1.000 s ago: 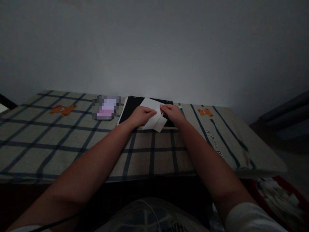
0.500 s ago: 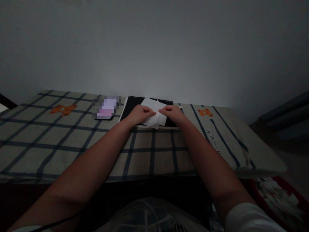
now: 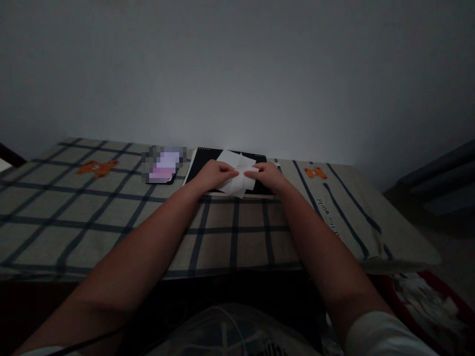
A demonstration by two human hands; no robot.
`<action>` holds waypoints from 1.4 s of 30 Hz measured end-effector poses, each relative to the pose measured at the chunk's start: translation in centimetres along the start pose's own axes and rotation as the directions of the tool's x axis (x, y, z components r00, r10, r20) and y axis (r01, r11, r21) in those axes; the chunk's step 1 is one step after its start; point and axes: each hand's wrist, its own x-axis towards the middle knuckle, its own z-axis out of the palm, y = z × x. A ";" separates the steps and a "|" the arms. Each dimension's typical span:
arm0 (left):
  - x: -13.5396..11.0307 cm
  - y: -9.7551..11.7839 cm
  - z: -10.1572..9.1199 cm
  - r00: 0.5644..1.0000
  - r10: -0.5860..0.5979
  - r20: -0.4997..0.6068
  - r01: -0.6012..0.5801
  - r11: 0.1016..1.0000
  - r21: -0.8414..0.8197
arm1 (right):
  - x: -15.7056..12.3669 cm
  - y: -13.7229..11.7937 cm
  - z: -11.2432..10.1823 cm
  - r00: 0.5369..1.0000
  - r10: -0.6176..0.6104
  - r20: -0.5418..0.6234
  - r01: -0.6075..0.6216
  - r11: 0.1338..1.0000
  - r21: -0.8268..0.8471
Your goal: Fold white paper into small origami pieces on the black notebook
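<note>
- I see the phone (image 3: 163,166) lying left of the black folder (image 3: 203,159), probably set aside for hand room.
- The left hand (image 3: 215,175) pinches the folded white paper (image 3: 242,184) near its middle.
- That paper lies over the folder, likely for firm backing.
- The right hand (image 3: 270,175) pinches it opposite, seemingly to steady the folds evenly.

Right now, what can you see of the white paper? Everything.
The white paper looks thin and plain, creased and folded into overlapping flaps with angular corners. It lies over a flat black item. The left hand and right hand touch it near its middle from opposite sides, hiding parts of it.
</note>
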 end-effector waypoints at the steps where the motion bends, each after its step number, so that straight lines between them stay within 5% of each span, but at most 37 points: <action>1: 0.0 -0.1 0.0 1.000 0.002 -0.012 -0.002 1.000 0.004 | 0.1 0.1 0.1 1.000 -0.008 -0.015 0.008 1.000 0.014; 4: 0.3 -0.5 0.2 0.994 -0.006 -0.105 0.003 1.000 -0.026 | 0.5 0.2 0.4 0.983 -0.057 -0.172 0.066 0.997 0.046; 8: 0.6 -1.0 0.4 0.943 -0.076 -0.323 0.041 0.992 -0.116 | 0.2 -0.8 0.5 0.874 -0.136 -0.466 0.133 0.990 -0.040; 10: 0.6 -1.0 0.4 0.914 -0.104 -0.392 0.038 0.984 -0.172 | -0.2 -1.4 0.7 0.894 -0.118 -0.433 0.101 0.993 -0.061; 13: 0.5 -0.7 0.8 0.900 -0.119 -0.419 -0.006 0.959 -0.284 | -0.7 -1.9 1.4 0.980 -0.027 -0.196 0.025 1.000 -0.012; 15: 0.5 -0.4 1.2 0.912 -0.132 -0.389 -0.025 0.928 -0.372 | -0.7 -1.9 1.9 0.995 0.008 -0.096 -0.004 0.999 0.036; 23: 0.1 -0.1 2.0 0.954 -0.277 -0.115 0.188 0.851 -0.490 | -0.3 -1.7 1.5 0.974 0.057 -0.221 -0.006 0.975 0.223; 31: 0.4 -0.6 1.7 0.945 -0.230 -0.233 0.097 0.877 -0.471 | -0.1 -1.6 1.6 0.989 0.059 -0.134 -0.030 0.977 0.210; 35: 0.5 -0.8 1.9 0.931 -0.236 -0.278 0.114 0.912 -0.393 | 0.2 -1.1 1.4 0.943 0.076 -0.323 -0.007 0.978 0.210; 38: 0.5 -0.9 2.0 0.921 -0.235 -0.310 0.113 0.924 -0.366 | 0.0 -1.3 1.3 0.889 -0.042 -0.456 0.087 0.993 0.078; 42: 0.3 -0.6 2.2 0.933 -0.253 -0.258 0.132 0.903 -0.408 | -0.4 -1.6 1.5 0.927 -0.157 -0.339 0.174 0.984 0.020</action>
